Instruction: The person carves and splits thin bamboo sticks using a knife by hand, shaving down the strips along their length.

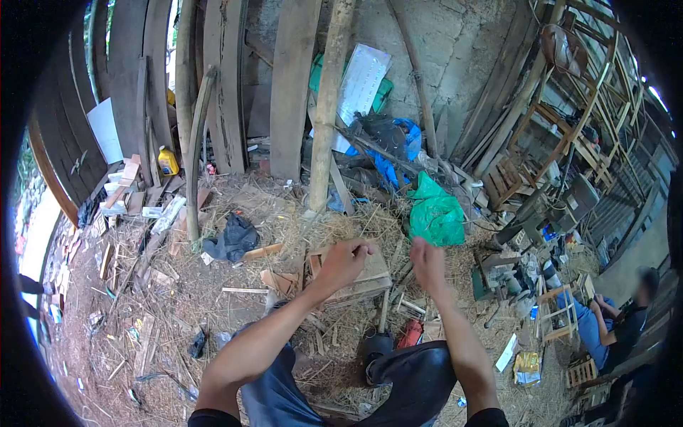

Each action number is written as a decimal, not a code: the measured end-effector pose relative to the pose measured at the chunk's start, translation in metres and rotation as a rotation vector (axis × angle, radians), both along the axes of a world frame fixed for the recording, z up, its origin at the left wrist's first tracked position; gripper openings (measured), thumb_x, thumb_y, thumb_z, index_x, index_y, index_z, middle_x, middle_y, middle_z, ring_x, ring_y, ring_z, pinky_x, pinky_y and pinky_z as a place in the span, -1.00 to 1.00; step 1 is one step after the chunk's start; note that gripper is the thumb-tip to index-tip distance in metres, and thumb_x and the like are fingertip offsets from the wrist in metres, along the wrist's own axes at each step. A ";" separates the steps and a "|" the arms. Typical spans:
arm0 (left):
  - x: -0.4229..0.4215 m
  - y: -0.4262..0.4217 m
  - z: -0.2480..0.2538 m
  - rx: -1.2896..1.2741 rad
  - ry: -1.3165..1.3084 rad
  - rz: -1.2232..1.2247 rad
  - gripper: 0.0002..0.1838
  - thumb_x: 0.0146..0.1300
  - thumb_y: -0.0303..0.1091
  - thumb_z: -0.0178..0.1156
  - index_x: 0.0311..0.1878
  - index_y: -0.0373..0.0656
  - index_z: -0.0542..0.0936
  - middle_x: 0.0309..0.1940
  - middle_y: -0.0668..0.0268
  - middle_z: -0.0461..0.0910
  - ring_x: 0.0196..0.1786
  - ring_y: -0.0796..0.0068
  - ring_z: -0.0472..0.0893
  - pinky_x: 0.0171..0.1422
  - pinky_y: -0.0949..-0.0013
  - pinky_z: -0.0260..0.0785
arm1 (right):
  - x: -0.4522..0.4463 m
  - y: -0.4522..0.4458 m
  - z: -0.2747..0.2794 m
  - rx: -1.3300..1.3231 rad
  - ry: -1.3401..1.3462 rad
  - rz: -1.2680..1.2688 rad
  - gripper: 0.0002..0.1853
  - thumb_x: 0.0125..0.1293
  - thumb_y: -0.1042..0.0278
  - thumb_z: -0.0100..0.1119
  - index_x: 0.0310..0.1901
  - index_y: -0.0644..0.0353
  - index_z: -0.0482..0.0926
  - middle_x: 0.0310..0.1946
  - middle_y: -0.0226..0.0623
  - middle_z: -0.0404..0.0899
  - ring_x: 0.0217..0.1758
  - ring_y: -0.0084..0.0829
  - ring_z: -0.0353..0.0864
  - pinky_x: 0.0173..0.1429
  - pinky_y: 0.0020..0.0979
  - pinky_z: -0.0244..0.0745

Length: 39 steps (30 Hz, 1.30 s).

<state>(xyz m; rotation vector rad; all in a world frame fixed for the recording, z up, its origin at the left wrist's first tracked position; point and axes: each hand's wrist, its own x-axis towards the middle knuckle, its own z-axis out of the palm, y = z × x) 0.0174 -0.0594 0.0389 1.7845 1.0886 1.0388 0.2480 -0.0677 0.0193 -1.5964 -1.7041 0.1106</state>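
Inside a shed with a straw-strewn earthen floor (171,306), before tall grey-brown wooden planks (293,107) and a pale weathered wall (459,71). At centre frame, bare left hand (343,263) with fingers curled in toward the thumb; impossible to tell how tightly closed, or on what. Just right of centre, bare right hand (428,265) with bent fingers, blurred and well apart from the left; likewise impossible to tell how far open, or any hold.

Directly below the left hand, at the middle of the frame, a low, flat-topped stand of light brown wood (373,269). At lower centre, dark trousers (421,366), a dark boot (378,347) and, just beside, a small bright red object (411,332), too unclear to name. Just above the right hand, a crumpled green plastic bag (436,213); farther up, a bunched blue tarpaulin (388,173) and a leaning white rectangular sheet (364,78). Left of centre, a heap of crumpled black material (236,235); toward the upper left, a yellow plastic bottle (168,161). At the lower right, near a wooden frame (558,313), a seated person (627,327) in a dark top and blue legwear.
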 end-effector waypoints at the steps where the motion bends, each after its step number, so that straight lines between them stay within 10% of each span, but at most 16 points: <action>1: 0.001 0.001 0.000 -0.005 -0.009 -0.023 -0.81 0.25 -0.36 0.06 -0.21 -0.23 0.62 -0.42 0.20 0.63 -0.38 0.46 0.56 -0.23 0.35 0.37 | -0.016 -0.006 0.010 0.059 -0.004 0.158 -0.69 0.39 0.17 -0.08 -0.27 0.23 0.56 -0.53 0.08 0.52 -0.38 0.13 0.52 -0.33 0.01 0.36; 10: 0.006 -0.016 0.010 0.046 -0.032 -0.098 -0.79 0.28 -0.31 0.08 -0.15 -0.20 0.62 -0.35 0.20 0.64 -0.32 0.37 0.59 -0.18 0.32 0.40 | 0.022 0.030 -0.018 -0.085 0.023 -0.167 -0.62 0.40 0.16 -0.11 -0.48 0.21 0.51 -0.61 0.01 0.49 -0.44 0.05 0.53 -0.36 -0.09 0.35; 21: 0.008 -0.005 0.004 0.009 -0.015 -0.004 -0.78 0.31 -0.30 0.06 -0.15 -0.18 0.63 -0.28 0.20 0.66 -0.25 0.35 0.63 -0.11 0.36 0.42 | -0.033 0.011 0.002 0.099 -0.123 0.225 -0.70 0.38 0.26 -0.09 -0.39 0.20 0.59 -0.59 -0.02 0.52 -0.43 0.03 0.56 -0.35 -0.09 0.41; 26: 0.004 -0.018 0.015 0.046 -0.052 -0.104 -0.78 0.30 -0.30 0.08 -0.15 -0.19 0.63 -0.25 0.23 0.67 -0.23 0.42 0.63 -0.09 0.38 0.41 | 0.037 0.035 -0.031 -0.046 0.029 -0.195 -0.60 0.42 0.21 -0.17 -0.43 0.30 0.55 -0.58 0.03 0.53 -0.46 0.01 0.53 -0.37 -0.09 0.35; 32: 0.005 -0.001 -0.003 0.004 -0.081 -0.050 -0.81 0.28 -0.39 0.04 -0.20 -0.24 0.61 -0.35 0.22 0.65 -0.36 0.44 0.56 -0.15 0.39 0.38 | -0.025 -0.003 0.013 0.154 0.036 0.235 -0.61 0.42 0.18 -0.14 -0.46 0.25 0.51 -0.66 -0.09 0.47 -0.51 0.00 0.50 -0.41 -0.13 0.33; 39: 0.012 -0.003 0.002 0.005 -0.083 -0.058 -0.79 0.24 -0.33 0.08 -0.19 -0.20 0.63 -0.46 0.30 0.58 -0.46 0.56 0.44 -0.32 0.43 0.28 | -0.030 0.013 0.000 0.093 -0.055 0.167 -0.74 0.35 0.24 -0.01 -0.35 0.19 0.61 -0.55 -0.09 0.56 -0.52 -0.06 0.54 -0.45 -0.21 0.37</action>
